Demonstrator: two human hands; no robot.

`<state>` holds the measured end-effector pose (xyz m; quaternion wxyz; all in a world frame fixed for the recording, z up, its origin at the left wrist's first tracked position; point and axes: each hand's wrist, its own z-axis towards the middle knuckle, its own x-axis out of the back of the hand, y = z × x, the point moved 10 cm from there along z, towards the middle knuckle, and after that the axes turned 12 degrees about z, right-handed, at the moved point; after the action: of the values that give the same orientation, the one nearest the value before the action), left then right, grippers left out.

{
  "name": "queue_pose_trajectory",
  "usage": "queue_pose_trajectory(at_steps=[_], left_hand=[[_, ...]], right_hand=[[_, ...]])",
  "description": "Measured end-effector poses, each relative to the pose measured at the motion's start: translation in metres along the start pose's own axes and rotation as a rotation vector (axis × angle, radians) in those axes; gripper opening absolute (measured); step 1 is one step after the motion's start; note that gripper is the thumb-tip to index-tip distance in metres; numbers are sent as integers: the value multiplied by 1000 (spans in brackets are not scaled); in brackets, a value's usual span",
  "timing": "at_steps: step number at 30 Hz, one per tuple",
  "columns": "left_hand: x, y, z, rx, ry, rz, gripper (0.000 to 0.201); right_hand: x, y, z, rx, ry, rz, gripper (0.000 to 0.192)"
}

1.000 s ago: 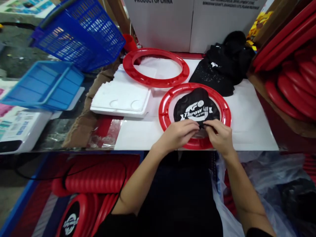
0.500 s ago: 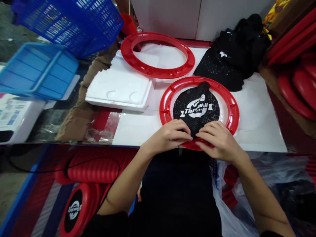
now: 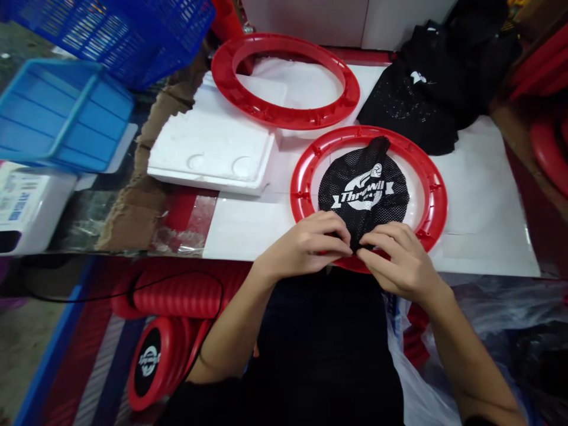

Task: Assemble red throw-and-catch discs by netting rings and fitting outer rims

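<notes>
A red plastic ring [image 3: 437, 192] lies flat on the white tabletop [image 3: 479, 219] near its front edge. Inside it sits a black mesh disc [image 3: 364, 189] printed with a white logo, bunched at its far tip. My left hand [image 3: 306, 242] and my right hand [image 3: 399, 260] meet at the ring's near rim. Both pinch the near edge of the mesh against that rim, fingertips almost touching each other.
A second red ring [image 3: 284, 80] lies further back, partly on a white foam tray [image 3: 213, 151]. A pile of black mesh [image 3: 439, 83] sits back right. Blue baskets [image 3: 66, 112] stand left, red rings [image 3: 548, 142] stacked right, finished red discs [image 3: 151, 361] below the table.
My view has dipped and moved closer, so everything sits higher in the frame. My hands have stayed on the mesh's near edge, fingers shifting slightly along the rim.
</notes>
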<state>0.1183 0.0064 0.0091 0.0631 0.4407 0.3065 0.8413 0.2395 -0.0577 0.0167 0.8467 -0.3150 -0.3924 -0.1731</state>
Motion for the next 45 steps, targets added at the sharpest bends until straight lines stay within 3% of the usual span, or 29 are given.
queue_pose_trajectory(at_steps=[6,10,16,19,21,24,26,28,30,32,34,36,37,39,40,42,45], left_hand=[[0,0,0,-1,32,29,14],[-1,5,0,-41,33,95,12],[-10,20,7,-116,-120,444,24],[-15,31,9,-132,-187,579,26],[-12,35,9,-85,-194,632,25],[6,26,7,151,-129,639,17],[14,15,5,302,-111,553,9],[11,7,6,364,-107,388,3],[12,-5,9,425,-15,282,4],[16,-18,11,469,96,316,11],[13,-25,15,410,64,393,21],[6,-28,19,275,-101,397,27],[5,-29,20,213,-189,368,28],[9,-27,21,107,-329,288,27],[12,-27,23,77,-370,266,25],[18,-31,33,92,-389,326,22],[19,-42,59,191,-324,645,27]], right_hand=[[3,6,1,-56,21,92,33],[7,0,-2,4,55,47,31],[8,8,-2,-4,-24,83,28],[7,-3,6,51,-79,-2,24],[2,-15,10,86,-132,-107,24],[-10,-36,12,144,-211,-312,24],[-19,-51,12,203,-250,-433,25],[-25,-64,16,220,-272,-495,26],[-26,-75,24,198,-286,-475,27],[-25,-80,37,177,-328,-359,24],[-21,-80,48,249,-427,-109,20],[-6,-63,57,328,-471,160,21],[8,-44,63,325,-409,233,25],[31,22,77,94,-215,134,25],[33,49,78,11,-179,55,24],[21,77,73,-61,-218,-70,22],[-7,75,62,-21,-323,-165,29]])
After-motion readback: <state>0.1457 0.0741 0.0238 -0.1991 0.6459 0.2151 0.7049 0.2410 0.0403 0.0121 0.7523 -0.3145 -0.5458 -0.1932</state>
